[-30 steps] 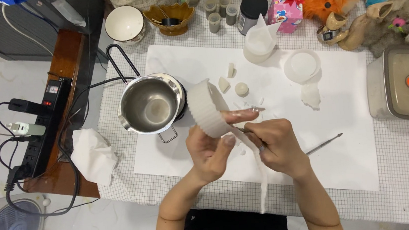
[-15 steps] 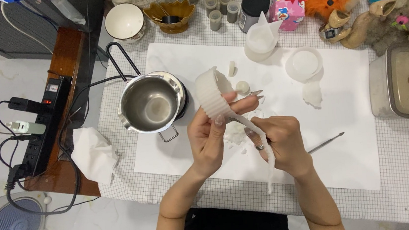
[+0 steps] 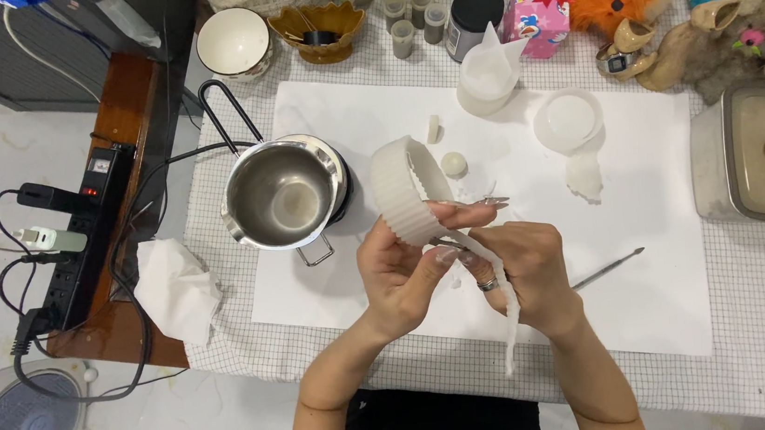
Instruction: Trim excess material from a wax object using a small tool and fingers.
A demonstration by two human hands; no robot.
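With the left hand [image 3: 402, 274] clamped on the ribbed white mould [image 3: 410, 189], the right hand [image 3: 524, 271], pinching the white strip [image 3: 508, 324], should peel slowly, close beside it

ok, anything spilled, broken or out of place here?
Mostly tidy. White fragments lie loose on the white sheet, beside the round white disc. A crumpled tissue hangs over the table's left edge.
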